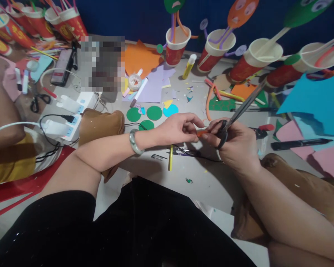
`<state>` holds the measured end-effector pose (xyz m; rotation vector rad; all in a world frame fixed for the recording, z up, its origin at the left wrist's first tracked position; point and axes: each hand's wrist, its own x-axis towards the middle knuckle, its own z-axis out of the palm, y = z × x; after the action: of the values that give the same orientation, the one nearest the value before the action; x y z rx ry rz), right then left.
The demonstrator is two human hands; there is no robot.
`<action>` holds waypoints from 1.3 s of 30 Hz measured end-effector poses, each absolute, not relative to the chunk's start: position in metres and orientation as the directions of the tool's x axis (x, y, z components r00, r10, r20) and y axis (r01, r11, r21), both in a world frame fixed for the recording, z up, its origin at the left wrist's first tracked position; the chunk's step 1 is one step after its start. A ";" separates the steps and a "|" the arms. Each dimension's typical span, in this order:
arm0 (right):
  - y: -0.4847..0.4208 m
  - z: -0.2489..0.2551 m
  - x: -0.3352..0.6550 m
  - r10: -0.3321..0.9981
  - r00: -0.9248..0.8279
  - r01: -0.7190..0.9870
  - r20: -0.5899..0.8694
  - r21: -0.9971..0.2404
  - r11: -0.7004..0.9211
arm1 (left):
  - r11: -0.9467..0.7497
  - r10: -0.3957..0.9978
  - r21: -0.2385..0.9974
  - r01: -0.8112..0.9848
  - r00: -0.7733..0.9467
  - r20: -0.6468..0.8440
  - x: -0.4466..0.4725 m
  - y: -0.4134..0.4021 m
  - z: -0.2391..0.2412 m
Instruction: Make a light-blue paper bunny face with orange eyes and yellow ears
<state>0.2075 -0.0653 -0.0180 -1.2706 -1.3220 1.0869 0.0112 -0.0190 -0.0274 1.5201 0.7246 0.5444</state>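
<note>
Blue paper sheet (320,98) at far right, red paper cups (177,46) along the back with printing too blurred to read. Right hand (236,146) closed around black-handled scissors (239,111), blades pointing up-right. Left hand (178,128) pinching a small orange strip (202,132) at centre, between both hands, touching the scissors.

Both forearms converge, left hand (180,128) pinching, right hand (236,144) fisted.

one head-worn view looks forward and down, close over a cluttered floor (183,178).
</note>
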 end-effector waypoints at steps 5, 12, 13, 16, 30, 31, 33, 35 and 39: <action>-0.063 -0.019 0.207 0.996 0.046 0.044 0.072 -0.997 0.070 | 0.091 0.694 0.989 0.113 0.705 -0.144 0.014 -0.018 -0.022; -0.063 -0.022 0.207 0.998 0.011 0.021 0.069 -0.997 0.069 | -0.012 0.760 0.994 0.108 0.647 -0.061 0.015 -0.019 -0.023; -0.063 -0.022 0.207 0.998 0.008 0.025 0.069 -0.997 0.069 | -0.018 0.758 0.994 0.104 0.650 -0.054 0.014 -0.019 -0.024; -0.063 -0.021 0.208 0.997 0.005 0.021 0.078 -0.997 0.078 | -0.035 0.753 0.996 0.088 0.658 -0.032 0.014 -0.018 -0.025; -0.065 -0.017 0.215 0.990 -0.120 0.094 0.075 -0.992 0.086 | 0.048 0.804 0.999 0.014 0.593 -0.047 0.004 -0.011 -0.009; -0.066 -0.017 0.217 0.983 -0.172 0.101 0.072 -0.991 0.090 | 0.057 0.822 0.998 -0.017 0.569 -0.037 0.003 -0.010 -0.008; -0.067 -0.019 0.218 0.961 -0.272 0.120 0.049 -0.989 0.084 | 0.069 0.852 0.994 -0.080 0.523 -0.017 0.001 -0.009 -0.006; -0.069 -0.020 0.218 0.937 -0.350 0.151 0.008 -0.986 0.065 | 0.078 0.872 0.989 -0.128 0.489 -0.005 0.001 -0.009 -0.006; -0.071 -0.019 0.213 0.901 -0.428 0.215 -0.070 -0.976 0.026 | 0.096 0.887 0.979 -0.182 0.462 -0.001 0.001 -0.010 -0.005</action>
<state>0.2130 -0.0713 -0.0188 -1.1427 -1.6978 1.4422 0.0006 -0.0105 -0.0054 1.2175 0.7390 0.9087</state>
